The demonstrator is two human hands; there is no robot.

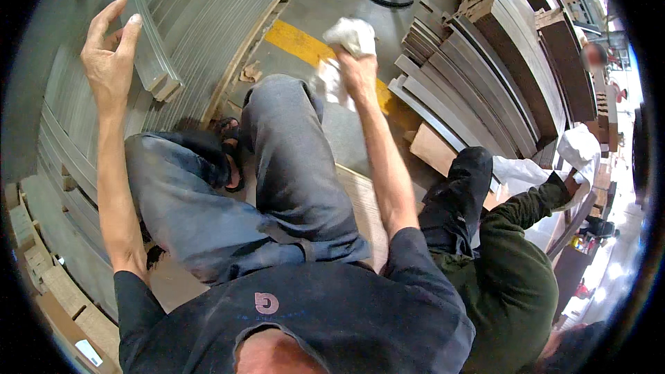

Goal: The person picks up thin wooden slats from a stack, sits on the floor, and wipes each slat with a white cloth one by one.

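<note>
My left hand (111, 55) is raised at the upper left with its fingers apart and nothing in it. Below and behind it lie long grey boards (201, 28), and one narrow board or bundle (149, 48) lies across them closest to my fingers. My right hand (359, 73) is closed round a crumpled white cloth (352, 36). Part of that cloth hangs down beside the wrist, blurred by motion. The right arm reaches out past my bent knee, over the floor.
On the right a person in a dark green sleeve (516, 211) sits close beside me, with white cloth (580, 149) at the hand. Stacked brown and grey boards (485, 69) stand ahead to the right. A yellow floor stripe (294, 40) and a round black stand base (377, 0) lie ahead.
</note>
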